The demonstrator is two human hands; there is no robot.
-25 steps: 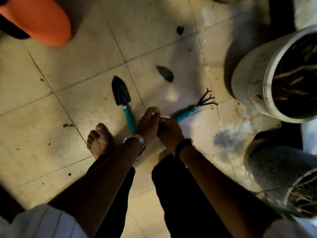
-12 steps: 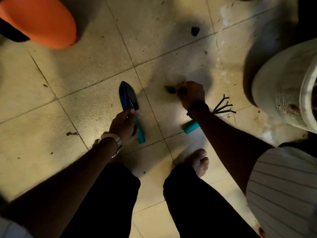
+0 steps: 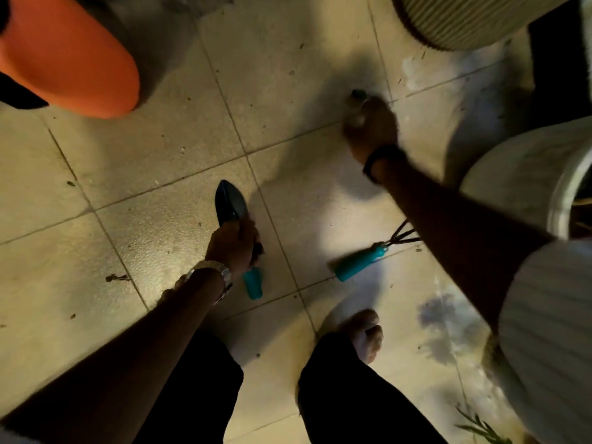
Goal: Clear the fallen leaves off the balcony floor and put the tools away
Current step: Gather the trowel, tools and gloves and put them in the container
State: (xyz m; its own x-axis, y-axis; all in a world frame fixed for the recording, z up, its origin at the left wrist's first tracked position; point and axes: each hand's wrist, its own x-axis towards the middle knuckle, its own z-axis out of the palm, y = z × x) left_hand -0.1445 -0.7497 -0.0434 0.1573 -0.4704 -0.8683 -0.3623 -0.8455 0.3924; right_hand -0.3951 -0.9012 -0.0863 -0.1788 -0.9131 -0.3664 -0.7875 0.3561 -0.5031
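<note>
A small trowel (image 3: 230, 203) with a dark blade and teal handle lies on the tiled balcony floor (image 3: 153, 174). My left hand (image 3: 232, 246) grips its handle just behind the blade. Far ahead, my right hand (image 3: 368, 126) reaches to a small dark leaf (image 3: 358, 93) on the floor, and its fingertips close on it. A teal-handled hand rake (image 3: 360, 263) lies loose on the tiles between my arms. Its black tines are partly hidden under my right forearm.
An orange rounded object (image 3: 67, 56) sits at the top left. A ribbed pot (image 3: 464, 20) stands at the top right, and a large white planter (image 3: 519, 190) at the right edge. My bare foot (image 3: 365, 334) is below the rake. Small bits of debris dot the tiles.
My left hand has taken hold of the trowel handle. My right hand moved from the nearer leaf's spot forward to the farther small leaf. The nearer leaf is gone from the floor.
</note>
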